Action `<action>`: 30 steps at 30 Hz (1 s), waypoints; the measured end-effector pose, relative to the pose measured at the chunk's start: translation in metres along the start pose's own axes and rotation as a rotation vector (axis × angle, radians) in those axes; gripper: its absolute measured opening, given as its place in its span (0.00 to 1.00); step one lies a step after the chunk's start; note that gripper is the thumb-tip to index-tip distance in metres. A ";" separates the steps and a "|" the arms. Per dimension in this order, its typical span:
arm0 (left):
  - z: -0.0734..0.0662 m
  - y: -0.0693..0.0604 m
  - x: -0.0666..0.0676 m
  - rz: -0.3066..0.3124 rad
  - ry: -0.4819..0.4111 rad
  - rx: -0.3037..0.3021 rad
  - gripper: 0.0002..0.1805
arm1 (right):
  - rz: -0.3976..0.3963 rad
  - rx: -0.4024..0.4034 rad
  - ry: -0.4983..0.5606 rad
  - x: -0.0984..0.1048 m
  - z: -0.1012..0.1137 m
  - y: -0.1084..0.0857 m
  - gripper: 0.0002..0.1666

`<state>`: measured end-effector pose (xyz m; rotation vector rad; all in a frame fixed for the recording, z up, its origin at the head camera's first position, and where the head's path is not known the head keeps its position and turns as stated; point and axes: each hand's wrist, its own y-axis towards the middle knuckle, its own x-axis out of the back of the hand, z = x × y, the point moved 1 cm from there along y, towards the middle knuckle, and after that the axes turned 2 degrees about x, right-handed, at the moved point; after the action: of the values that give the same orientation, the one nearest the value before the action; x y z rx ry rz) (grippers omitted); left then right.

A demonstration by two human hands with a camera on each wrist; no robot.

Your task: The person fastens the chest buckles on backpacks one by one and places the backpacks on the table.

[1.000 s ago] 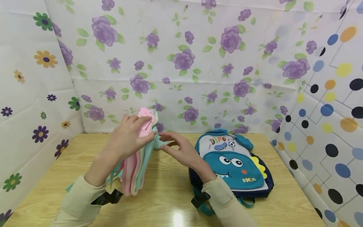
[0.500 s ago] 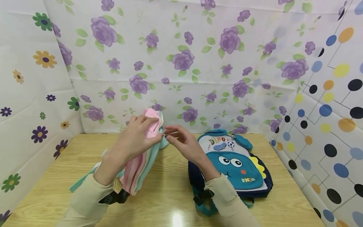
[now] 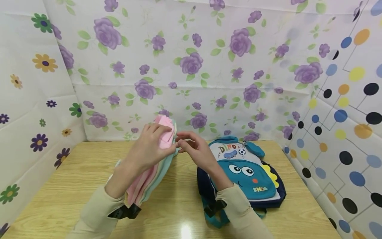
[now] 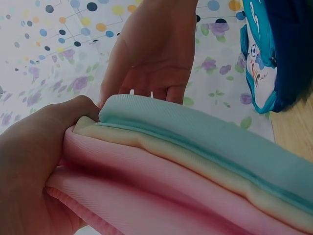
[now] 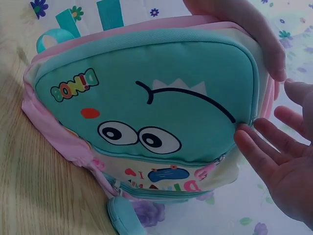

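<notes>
A child's pink and mint backpack with a cartoon dinosaur face stands on its side, tilted, left of the table's middle. My left hand grips its pink edge, which is turned upward in the head view. My right hand is at the mint front. In the right wrist view its spread fingertips touch the corner of the front pocket, close to a zipper pull. The right thumb stands apart from those fingers. A small mint pouch hangs from the bag. From the head, the dinosaur face is hidden.
A teal and navy dinosaur backpack lies face up on the wooden table, to the right of my right hand. Its straps spread toward the front edge. Patterned cloth walls the table at the back and on both sides.
My left hand has shifted right with the pink and mint backpack, which tilts more. My right hand has moved slightly right and stays close to its front. The teal backpack has not moved.
</notes>
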<state>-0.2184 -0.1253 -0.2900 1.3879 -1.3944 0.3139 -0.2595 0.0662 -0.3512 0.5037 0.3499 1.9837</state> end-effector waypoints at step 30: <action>-0.024 -0.006 -0.036 0.084 -0.085 0.017 0.37 | -0.014 -0.141 -0.090 0.020 -0.007 -0.014 0.23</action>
<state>-0.2115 -0.0885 -0.3130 1.3727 -1.5260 0.3259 -0.2600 0.0899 -0.3597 0.4977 0.1558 1.9488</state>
